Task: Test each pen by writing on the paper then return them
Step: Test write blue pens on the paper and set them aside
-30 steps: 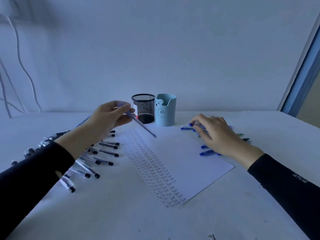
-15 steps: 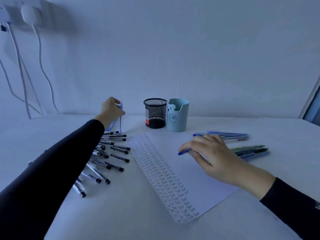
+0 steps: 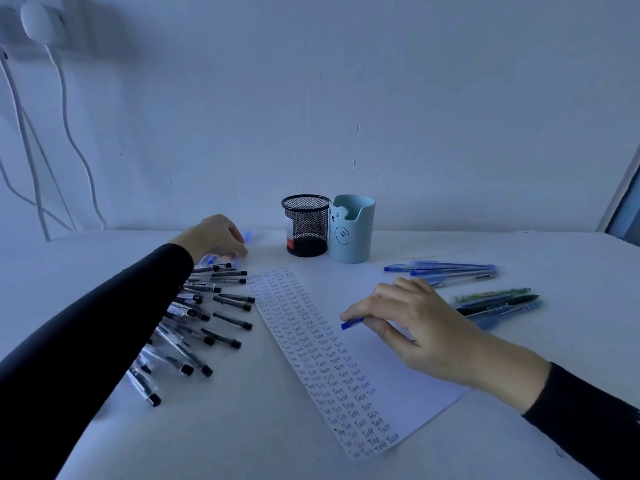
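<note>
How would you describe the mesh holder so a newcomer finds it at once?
Look at the far edge of the white table, near the wall, beyond the written paper. Two holders stand there side by side. It is the black wire-mesh holder on the left, see-through, unlike the solid pale blue bear cup.

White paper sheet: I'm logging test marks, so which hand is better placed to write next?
Right: the right hand pinches a blue pen over the white paper sheet; the left hand is off it, by black-capped pens.
</note>
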The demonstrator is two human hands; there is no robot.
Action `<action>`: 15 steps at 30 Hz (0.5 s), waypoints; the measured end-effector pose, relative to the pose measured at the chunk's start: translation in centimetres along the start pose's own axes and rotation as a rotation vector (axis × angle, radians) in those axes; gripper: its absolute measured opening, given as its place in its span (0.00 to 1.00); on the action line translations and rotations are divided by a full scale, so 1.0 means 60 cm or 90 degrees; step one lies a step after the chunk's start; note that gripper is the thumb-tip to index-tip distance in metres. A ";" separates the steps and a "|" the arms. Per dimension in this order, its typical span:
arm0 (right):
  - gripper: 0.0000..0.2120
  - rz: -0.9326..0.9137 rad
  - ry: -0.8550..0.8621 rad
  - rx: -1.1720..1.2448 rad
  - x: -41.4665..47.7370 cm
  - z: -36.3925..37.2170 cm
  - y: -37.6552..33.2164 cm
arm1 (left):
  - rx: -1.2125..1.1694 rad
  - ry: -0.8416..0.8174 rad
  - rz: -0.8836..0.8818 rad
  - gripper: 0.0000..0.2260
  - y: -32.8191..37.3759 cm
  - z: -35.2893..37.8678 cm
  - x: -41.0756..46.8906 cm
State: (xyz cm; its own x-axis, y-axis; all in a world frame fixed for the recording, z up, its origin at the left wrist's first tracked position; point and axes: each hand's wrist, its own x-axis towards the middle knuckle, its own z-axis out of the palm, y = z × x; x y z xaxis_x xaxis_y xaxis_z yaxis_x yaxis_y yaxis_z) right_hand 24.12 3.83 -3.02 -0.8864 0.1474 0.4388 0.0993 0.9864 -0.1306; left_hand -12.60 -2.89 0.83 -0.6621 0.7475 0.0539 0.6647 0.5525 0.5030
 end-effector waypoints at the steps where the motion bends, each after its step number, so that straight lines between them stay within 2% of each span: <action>1: 0.14 0.001 0.000 0.004 -0.001 0.000 -0.002 | 0.005 0.028 0.001 0.05 -0.001 0.001 0.001; 4: 0.13 0.009 0.013 -0.002 -0.002 -0.004 -0.004 | 0.084 0.077 0.026 0.04 -0.004 -0.002 0.003; 7: 0.14 0.034 0.050 -0.022 -0.004 -0.007 -0.006 | 0.106 0.064 0.015 0.05 -0.011 -0.008 -0.002; 11: 0.24 0.099 0.068 0.056 -0.005 -0.014 -0.013 | 0.128 0.052 0.004 0.04 -0.022 -0.020 -0.007; 15: 0.15 0.120 0.085 0.145 -0.004 -0.014 -0.014 | 0.132 0.041 0.008 0.03 -0.032 -0.028 -0.020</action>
State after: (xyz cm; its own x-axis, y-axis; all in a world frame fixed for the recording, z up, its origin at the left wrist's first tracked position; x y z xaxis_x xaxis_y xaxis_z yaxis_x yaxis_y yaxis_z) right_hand 24.64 3.02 -2.30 -0.7931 0.3494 0.4990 0.1392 0.9014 -0.4100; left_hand -13.64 -5.46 1.23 -0.6692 0.7337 0.1178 0.7261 0.6118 0.3137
